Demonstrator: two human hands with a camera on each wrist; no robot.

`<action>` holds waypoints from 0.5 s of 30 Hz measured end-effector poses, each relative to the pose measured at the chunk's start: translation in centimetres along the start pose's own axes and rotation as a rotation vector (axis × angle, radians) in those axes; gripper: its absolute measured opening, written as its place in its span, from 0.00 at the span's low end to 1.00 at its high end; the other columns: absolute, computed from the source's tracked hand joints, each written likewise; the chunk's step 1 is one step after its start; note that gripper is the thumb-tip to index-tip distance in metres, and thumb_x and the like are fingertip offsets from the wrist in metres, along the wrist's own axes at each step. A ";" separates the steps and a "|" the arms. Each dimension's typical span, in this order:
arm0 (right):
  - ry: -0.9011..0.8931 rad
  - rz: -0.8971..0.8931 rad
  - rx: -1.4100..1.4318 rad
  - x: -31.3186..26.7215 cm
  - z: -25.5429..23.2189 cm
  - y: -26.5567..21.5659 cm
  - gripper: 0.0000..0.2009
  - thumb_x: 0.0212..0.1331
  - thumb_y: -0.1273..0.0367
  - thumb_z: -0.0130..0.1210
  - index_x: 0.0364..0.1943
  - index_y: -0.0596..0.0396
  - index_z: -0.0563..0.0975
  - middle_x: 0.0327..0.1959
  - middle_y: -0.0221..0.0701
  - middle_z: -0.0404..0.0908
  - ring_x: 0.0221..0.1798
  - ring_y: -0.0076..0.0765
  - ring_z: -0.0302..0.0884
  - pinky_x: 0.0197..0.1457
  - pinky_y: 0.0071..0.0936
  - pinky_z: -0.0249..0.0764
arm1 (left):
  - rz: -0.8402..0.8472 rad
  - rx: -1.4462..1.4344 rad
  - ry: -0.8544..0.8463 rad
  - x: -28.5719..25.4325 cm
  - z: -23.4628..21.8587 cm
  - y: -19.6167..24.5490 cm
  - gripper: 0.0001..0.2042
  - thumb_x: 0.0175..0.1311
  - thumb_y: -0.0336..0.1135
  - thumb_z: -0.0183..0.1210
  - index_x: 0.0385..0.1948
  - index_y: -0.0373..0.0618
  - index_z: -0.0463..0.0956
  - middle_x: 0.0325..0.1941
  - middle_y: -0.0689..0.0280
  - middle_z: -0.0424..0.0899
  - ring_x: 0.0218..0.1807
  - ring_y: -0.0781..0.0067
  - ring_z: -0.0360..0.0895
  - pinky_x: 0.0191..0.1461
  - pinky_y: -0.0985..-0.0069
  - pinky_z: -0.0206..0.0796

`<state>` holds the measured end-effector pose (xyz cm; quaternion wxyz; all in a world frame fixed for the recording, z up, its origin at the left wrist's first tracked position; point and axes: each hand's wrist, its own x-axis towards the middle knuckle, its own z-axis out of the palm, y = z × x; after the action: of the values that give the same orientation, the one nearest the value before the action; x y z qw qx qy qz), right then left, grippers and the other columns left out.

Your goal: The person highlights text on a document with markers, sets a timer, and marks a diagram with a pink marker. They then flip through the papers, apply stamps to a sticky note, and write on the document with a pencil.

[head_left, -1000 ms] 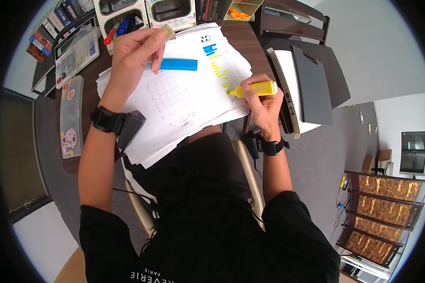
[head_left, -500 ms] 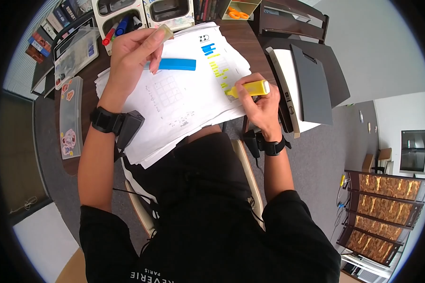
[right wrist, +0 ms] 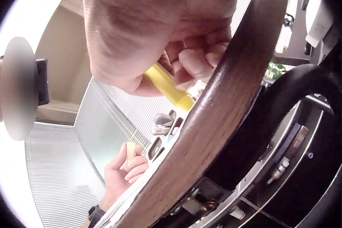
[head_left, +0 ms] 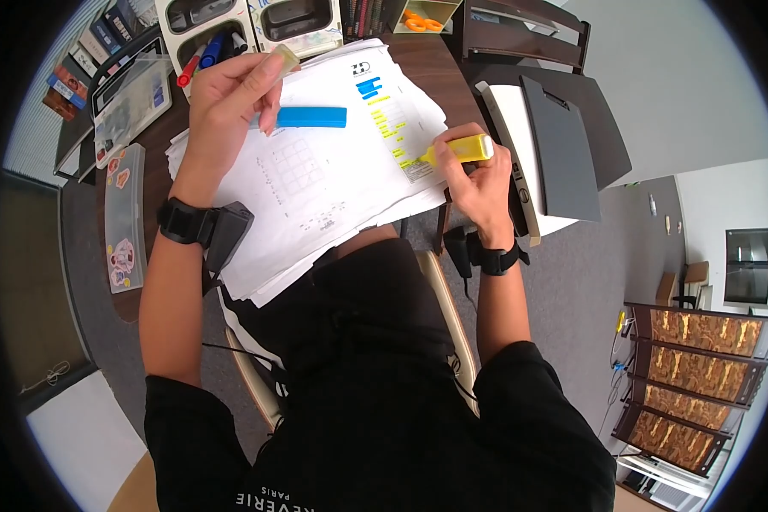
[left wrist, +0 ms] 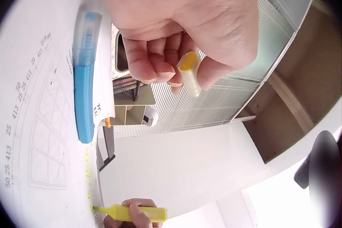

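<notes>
A yellow highlighter (head_left: 472, 148) is gripped by the right hand (head_left: 484, 189), its tip at the lower end of a column of yellow marks on the printed paper (head_left: 307, 196). Blue strokes (head_left: 369, 88) stand above those marks. Between thumb and fingers, the left hand (head_left: 222, 115) pinches a small translucent cap (left wrist: 191, 75), raised over the stack's upper left part. A blue highlighter (head_left: 314, 117) with its cap on lies on the paper beside the left hand. In the right wrist view the yellow highlighter (right wrist: 170, 88) shows under the curled fingers; its tip is hidden behind the table edge.
White organizer trays (head_left: 303, 24) with red, blue and black markers stand at the back. A sticker-covered clear case (head_left: 126, 224) lies at the left table edge. Right of the papers are a white binder (head_left: 512, 145) and dark clipboard (head_left: 563, 154). Orange scissors (head_left: 422, 21) sit in a holder.
The right hand and yellow highlighter have shifted slightly, with the tip staying near the lowest yellow marks. The whole head view has moved a little. The left hand keeps its pinch on the cap.
</notes>
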<state>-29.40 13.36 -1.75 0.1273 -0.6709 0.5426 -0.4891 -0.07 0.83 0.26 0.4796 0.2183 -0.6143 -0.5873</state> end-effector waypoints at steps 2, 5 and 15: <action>0.030 0.002 -0.023 0.1 -0.1 0.1 0.04 0.57 0.71 0.60 0.32 0.57 0.80 0.18 0.29 0.78 0.19 0.21 0.72 0.24 0.21 0.66 | 0.002 0.000 -0.003 0.0 0.2 0.1 0.15 0.77 0.38 0.53 0.46 0.31 0.79 0.25 0.67 0.75 0.20 0.81 0.68 0.24 0.81 0.61; 0.035 0.016 -0.040 0.2 -0.3 0.3 0.04 0.57 0.71 0.60 0.32 0.57 0.80 0.19 0.29 0.78 0.19 0.21 0.72 0.24 0.21 0.67 | 0.000 -0.021 0.037 0.0 0.5 0.4 0.16 0.75 0.40 0.57 0.40 0.31 0.81 0.23 0.68 0.76 0.19 0.81 0.67 0.24 0.80 0.61; 0.046 0.017 -0.046 -0.1 -0.3 0.6 0.04 0.58 0.71 0.60 0.32 0.57 0.81 0.19 0.29 0.79 0.19 0.20 0.73 0.24 0.20 0.67 | -0.006 -0.007 0.017 0.0 0.2 0.1 0.16 0.75 0.40 0.55 0.44 0.31 0.80 0.24 0.67 0.76 0.19 0.81 0.67 0.24 0.81 0.61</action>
<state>-29.94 13.30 -2.06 0.1038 -0.6577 0.5620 -0.4907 -0.17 0.96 0.34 0.4838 0.2233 -0.6076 -0.5890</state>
